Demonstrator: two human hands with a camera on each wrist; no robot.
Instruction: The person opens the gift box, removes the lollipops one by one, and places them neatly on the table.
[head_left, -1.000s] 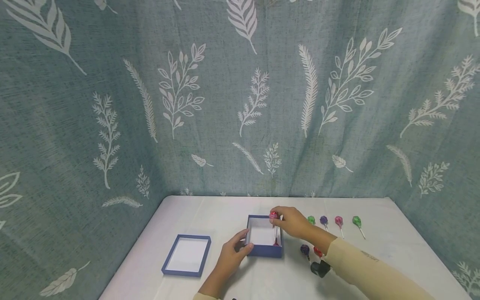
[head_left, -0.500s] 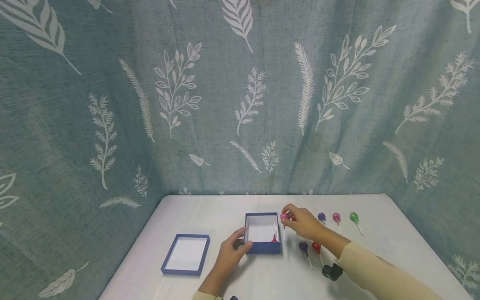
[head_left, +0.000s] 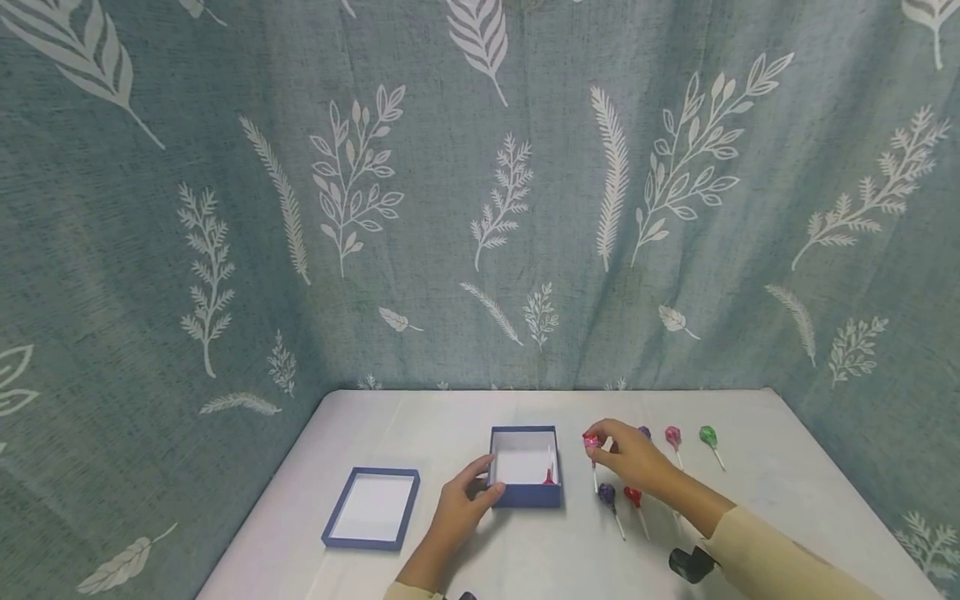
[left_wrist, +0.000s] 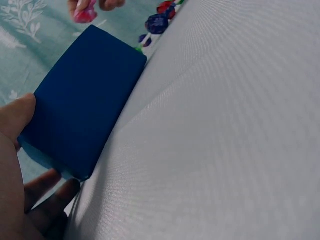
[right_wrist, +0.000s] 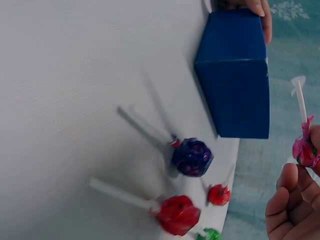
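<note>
My left hand point(head_left: 459, 508) holds a blue open box point(head_left: 528, 497) at its left side, thumb at the front corner. Inside the box, one lollipop point(head_left: 548, 477) with a red-pink wrapper stands near the right wall. My right hand point(head_left: 637, 462) pinches a pink-wrapped lollipop point(right_wrist: 304, 150) by its head, right of the box and above the table, white stick pointing down in the head view. Below that hand lie a dark purple lollipop point(head_left: 607, 493) and a red lollipop point(head_left: 633, 497). The right wrist view shows another red lollipop point(right_wrist: 219, 195) farther back.
A blue-rimmed box lid point(head_left: 372, 508) lies inside-up on the white table point(head_left: 450, 417), left of the box. Behind the right hand are a pink lollipop point(head_left: 672, 435), a green lollipop point(head_left: 708, 435) and a partly hidden purple lollipop point(head_left: 644, 432). A patterned curtain point(head_left: 420, 358) surrounds the table.
My right hand has moved from over the box to the right, still pinching the pink lollipop. My left hand and the box have stayed in place.
</note>
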